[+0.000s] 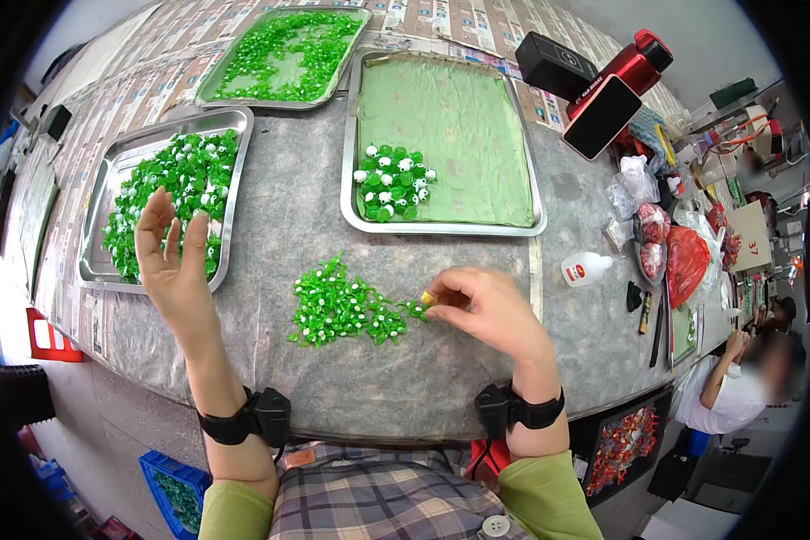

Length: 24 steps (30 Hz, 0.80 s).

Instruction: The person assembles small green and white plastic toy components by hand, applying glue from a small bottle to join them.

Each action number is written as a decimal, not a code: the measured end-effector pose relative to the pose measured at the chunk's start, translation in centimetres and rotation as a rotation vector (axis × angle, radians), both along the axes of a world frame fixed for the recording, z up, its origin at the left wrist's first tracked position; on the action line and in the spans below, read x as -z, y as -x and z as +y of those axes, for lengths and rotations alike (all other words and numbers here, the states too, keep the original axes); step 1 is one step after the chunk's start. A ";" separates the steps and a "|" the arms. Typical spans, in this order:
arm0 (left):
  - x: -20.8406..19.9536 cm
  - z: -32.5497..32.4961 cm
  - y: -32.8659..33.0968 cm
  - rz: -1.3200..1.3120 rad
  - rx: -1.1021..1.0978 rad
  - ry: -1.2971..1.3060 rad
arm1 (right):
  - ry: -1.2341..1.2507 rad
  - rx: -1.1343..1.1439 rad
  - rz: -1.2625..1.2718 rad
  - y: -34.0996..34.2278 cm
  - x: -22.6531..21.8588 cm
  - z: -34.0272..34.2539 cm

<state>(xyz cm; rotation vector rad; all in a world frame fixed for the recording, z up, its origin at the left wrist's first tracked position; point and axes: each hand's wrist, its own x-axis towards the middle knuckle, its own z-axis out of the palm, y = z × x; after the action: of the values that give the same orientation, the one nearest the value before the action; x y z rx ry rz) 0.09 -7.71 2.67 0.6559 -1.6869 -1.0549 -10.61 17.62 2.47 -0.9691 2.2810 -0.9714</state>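
Note:
My left hand (178, 265) is raised at the near edge of a metal tray (236, 193) on the left, fingers apart and nothing seen in them. That tray holds a heap of round green pieces (166, 166) with white, eye-like parts. Bent over the table, my right hand (486, 306) has its thumb and forefinger close together, with something yellow at the fingertip. They meet the right end of a loose pile of small green pieces with white spots (342, 306); what lies between the fingertips is too small to make out.
Beyond the pile, a green-lined tray (459, 135) holds a cluster of green and white pieces (394, 184). Another tray (288, 67) of green pieces is farther back. To the right are a white bottle (586, 268), phone (600, 117), red flask (630, 67) and bags (687, 261). A person (733, 382) sits farther right.

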 end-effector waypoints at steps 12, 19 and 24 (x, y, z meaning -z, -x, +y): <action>0.7 8.2 0.8 -0.282 0.831 -0.247 | -0.015 -0.022 0.135 0.2 1.4 -0.1; 1.8 8.3 0.9 -0.277 0.829 -0.421 | -0.010 -0.020 0.156 -0.2 1.5 -0.5; 1.6 8.1 0.7 -0.253 0.881 -0.683 | 0.236 0.075 0.112 -0.5 0.2 -1.1</action>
<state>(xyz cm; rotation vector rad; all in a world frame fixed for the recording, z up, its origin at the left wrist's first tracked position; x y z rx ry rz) -0.64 0.36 1.04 0.4551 -1.8642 -2.3151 -10.11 16.53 2.31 -1.0641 2.3470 -1.2700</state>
